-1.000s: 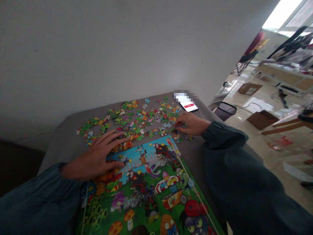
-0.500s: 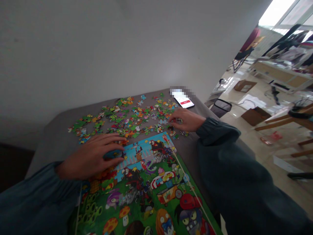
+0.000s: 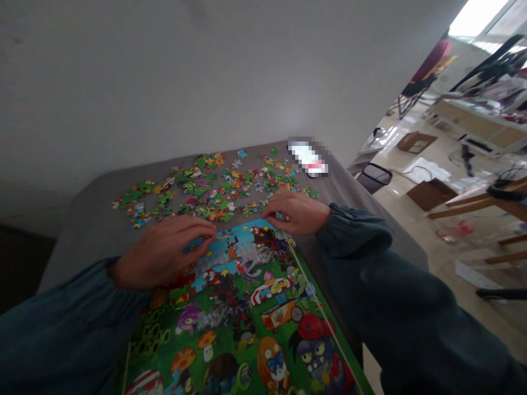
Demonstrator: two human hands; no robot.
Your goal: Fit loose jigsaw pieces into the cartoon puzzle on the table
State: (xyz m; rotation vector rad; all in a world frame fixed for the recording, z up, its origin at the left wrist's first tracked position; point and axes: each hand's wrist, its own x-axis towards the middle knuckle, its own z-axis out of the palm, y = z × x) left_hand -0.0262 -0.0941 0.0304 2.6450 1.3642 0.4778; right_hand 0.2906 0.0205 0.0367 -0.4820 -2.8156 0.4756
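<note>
A colourful cartoon jigsaw picture [image 3: 247, 312] lies flat on the grey table [image 3: 90, 225] in front of me. Beyond its far edge, several loose puzzle pieces [image 3: 214, 189] are scattered. My left hand [image 3: 164, 252] rests on the picture's top left part, fingers curled, with the fingertips at its blue upper edge. My right hand [image 3: 297, 212] is at the picture's top right corner, its fingers pinched on a small bluish puzzle piece. Both arms wear dark teal sleeves.
A phone [image 3: 308, 157] with a lit screen lies at the table's far right corner. A white wall stands behind the table. To the right, on the shiny floor, are a black bin [image 3: 374, 176], cardboard boxes [image 3: 428, 195] and wooden furniture.
My right hand has come back from the loose pieces to the picture's top right corner. My left hand has curled its flat fingers and shifted slightly toward the top edge.
</note>
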